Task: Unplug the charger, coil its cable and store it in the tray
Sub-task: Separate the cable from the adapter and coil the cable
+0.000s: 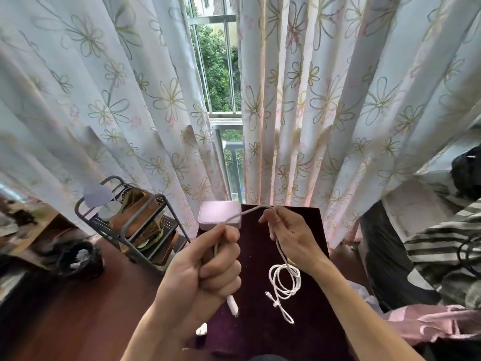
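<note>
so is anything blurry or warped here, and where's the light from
Head view: daylight enters through the gap between the pale floral curtains, whose folds bow from wide-angle distortion; left edge is smeared; the white coiled cable, left hand and right hand look sharp.

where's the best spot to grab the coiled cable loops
Probably the top of the cable loops, where the strands bunch below the right hand. Come from above: they seem to lie flat on the table, so one pinch spans every strand.
</note>
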